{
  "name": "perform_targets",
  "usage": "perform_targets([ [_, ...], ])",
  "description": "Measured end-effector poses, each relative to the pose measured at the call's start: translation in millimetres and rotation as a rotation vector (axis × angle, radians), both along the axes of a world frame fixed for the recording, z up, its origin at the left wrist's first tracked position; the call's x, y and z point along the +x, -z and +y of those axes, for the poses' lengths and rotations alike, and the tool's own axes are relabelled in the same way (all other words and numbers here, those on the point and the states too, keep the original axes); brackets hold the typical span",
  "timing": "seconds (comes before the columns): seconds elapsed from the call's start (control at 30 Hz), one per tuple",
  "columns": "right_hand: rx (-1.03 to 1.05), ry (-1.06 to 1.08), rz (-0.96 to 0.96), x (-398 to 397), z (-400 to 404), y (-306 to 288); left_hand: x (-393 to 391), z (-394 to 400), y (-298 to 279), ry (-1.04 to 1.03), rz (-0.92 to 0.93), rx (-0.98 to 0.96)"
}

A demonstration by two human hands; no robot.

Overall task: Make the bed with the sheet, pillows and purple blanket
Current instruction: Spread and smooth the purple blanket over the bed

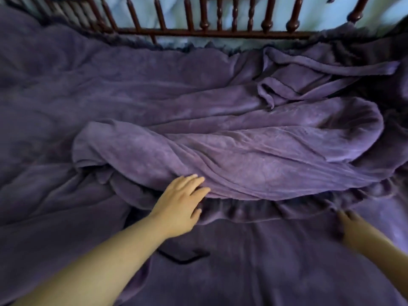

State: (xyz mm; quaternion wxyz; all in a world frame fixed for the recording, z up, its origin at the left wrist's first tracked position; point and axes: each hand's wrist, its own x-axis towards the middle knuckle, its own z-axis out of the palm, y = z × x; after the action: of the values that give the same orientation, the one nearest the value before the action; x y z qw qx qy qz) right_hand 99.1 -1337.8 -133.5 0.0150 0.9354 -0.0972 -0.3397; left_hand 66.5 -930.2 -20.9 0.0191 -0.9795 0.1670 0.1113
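Covering the whole bed, the purple blanket [242, 151] lies bunched in a long fold below the wooden headboard [209, 29]. Left hand [181, 204] rests flat and spread on that fold's near edge. Right hand [353, 224] is blurred; its grip cannot be told.

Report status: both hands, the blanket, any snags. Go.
Left hand open, fingers flat on the bunched fold. Right hand blurred at the ruffled edge, grip unclear. Purple blanket spread but heaped mid-bed, not smoothed. Wooden rail beyond; nothing blocking.
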Motion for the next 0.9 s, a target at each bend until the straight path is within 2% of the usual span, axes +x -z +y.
perform_targets([
  [0.07,0.017,-0.095,-0.095,-24.0,31.3,-15.4,-20.8,32.3,-10.5,-0.056,-0.060,0.020],
  [0.13,0.046,-0.205,-0.064,-30.1,69.0,-32.9,-35.8,65.9,-19.2,-0.162,-0.101,0.037],
  [0.27,0.218,-0.317,-0.182,-44.7,204.7,-109.9,-65.4,133.9,-38.7,-0.363,-0.094,0.056],
  [0.33,0.239,-0.364,-0.224,-45.1,262.9,-131.1,-76.8,160.3,-54.5,-0.481,-0.093,-0.021],
  [0.4,0.263,-0.401,-0.284,-49.5,324.4,-150.5,-86.8,201.3,-59.6,-0.603,-0.102,0.002],
  [0.53,0.402,-0.449,-0.505,-59.1,420.6,-167.1,-101.0,285.8,-61.3,-0.763,0.044,0.037],
  [0.63,0.502,-0.623,-0.678,-58.2,487.6,-169.2,-115.8,351.7,-56.2,-0.858,0.213,0.018],
  [0.7,0.445,-0.754,-0.712,-50.3,526.7,-165.4,-124.2,388.3,-46.1,-0.870,0.365,-0.073],
  [0.77,0.332,-0.788,-0.606,-40.7,565.4,-159.1,-133.9,413.8,-32.4,-0.850,0.502,-0.178],
  [0.9,-0.008,-0.744,-0.515,-19.7,604.2,-147.8,-138.4,426.2,-13.3,-0.751,0.481,-0.179],
])
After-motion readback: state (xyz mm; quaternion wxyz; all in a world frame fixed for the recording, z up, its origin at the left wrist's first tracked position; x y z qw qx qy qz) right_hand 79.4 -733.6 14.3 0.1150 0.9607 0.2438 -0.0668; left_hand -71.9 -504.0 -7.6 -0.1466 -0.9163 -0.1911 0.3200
